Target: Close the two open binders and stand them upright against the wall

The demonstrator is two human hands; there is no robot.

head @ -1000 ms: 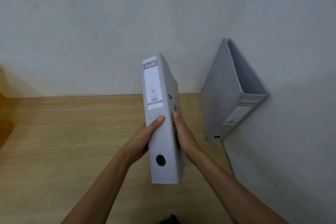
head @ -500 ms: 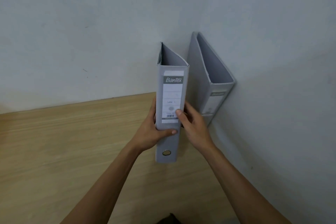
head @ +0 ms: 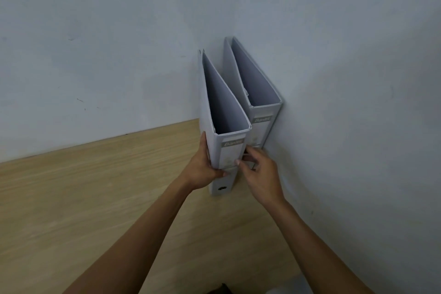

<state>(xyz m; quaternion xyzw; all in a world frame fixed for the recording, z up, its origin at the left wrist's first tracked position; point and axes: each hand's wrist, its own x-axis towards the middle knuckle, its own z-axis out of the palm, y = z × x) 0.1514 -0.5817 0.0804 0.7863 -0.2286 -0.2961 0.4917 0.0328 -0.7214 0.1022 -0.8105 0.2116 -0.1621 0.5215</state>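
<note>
A pale wall (head: 143, 43) meets a second wall on the right, and a wooden table (head: 83, 210) runs into that corner. Two grey binders stand upright there, closed, spines toward the camera — the far binder (head: 261, 124) against the right wall, the near binder (head: 228, 153) just beside it (its label is blurred). The left hand (head: 202, 169) grips the near binder's left cover and spine. The right hand (head: 260, 174) has curled fingers touching its right edge — whether it grips, I cannot tell.

Two grey binders (head: 224, 112) (head: 260, 93), two hands (head: 202, 169) (head: 260, 174).
</note>
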